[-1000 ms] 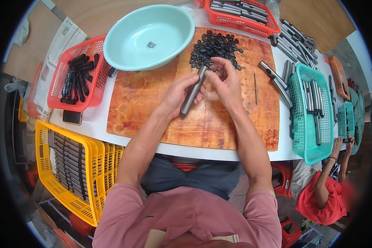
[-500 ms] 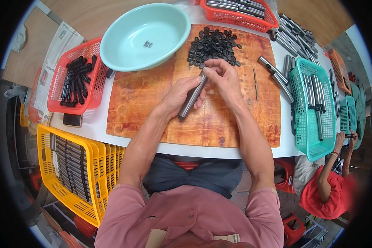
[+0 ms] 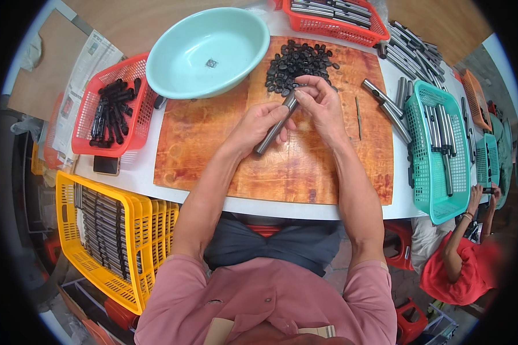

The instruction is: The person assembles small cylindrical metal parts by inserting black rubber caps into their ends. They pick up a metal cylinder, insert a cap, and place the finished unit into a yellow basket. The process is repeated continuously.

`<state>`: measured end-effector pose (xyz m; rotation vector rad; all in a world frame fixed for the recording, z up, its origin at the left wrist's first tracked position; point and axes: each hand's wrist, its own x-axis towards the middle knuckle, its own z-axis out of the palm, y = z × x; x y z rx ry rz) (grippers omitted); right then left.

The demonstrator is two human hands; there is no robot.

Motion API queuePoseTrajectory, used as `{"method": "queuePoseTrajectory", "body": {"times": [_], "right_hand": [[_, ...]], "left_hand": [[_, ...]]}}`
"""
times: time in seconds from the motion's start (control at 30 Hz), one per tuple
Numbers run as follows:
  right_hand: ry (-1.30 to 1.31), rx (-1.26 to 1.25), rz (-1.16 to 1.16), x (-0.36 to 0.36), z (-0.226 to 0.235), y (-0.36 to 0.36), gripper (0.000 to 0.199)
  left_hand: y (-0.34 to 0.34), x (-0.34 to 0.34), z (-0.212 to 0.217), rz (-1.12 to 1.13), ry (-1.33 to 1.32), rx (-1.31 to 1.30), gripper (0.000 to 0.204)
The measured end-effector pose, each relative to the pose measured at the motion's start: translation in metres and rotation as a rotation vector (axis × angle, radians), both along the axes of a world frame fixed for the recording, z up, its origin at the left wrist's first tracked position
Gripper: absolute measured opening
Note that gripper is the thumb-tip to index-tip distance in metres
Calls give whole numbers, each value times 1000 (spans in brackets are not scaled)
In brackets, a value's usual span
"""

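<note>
A dark grey metal tube [image 3: 275,131] slants over the wooden board, its lower end toward me. My left hand [image 3: 253,126] is closed around its middle, thumb on top and fingertips showing beneath. At the upper end, the thumb and fingers of my right hand [image 3: 321,106] are closed about the tip; whether a small piece sits between them is hidden. Just beyond my hands lies a heap of small black oval plugs [image 3: 299,62] on the board [image 3: 213,155]. A thin metal rod [image 3: 358,118] rests right of my right hand.
A pale green basin [image 3: 184,57] overlaps the board's far left. Red basket [image 3: 135,126] with black parts stands left, yellow crate [image 3: 135,253] of tubes lower left. Right are a green basket [image 3: 443,201] and loose tubes [image 3: 394,118]. A person in red [image 3: 457,270] works at far right.
My hands and the tube have shifted slightly right. The right fingers now cover the tube's upper tip, where a dark piece showed before. The whole view has shifted a little.
</note>
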<state>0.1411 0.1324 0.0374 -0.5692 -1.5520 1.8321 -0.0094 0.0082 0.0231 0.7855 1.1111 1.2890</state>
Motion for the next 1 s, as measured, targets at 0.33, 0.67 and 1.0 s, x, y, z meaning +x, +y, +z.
{"method": "queuePoseTrajectory", "body": {"times": [0.33, 0.67, 1.0], "right_hand": [[-105, 95, 115, 14, 9, 17, 26], [-329, 252, 313, 37, 1, 42, 33], [-365, 308, 456, 40, -8, 51, 35]], "left_hand": [[-5, 9, 0, 44, 578, 144, 32], [-7, 34, 13, 137, 1502, 431, 41], [-11, 44, 5, 199, 1553, 467, 40]]}}
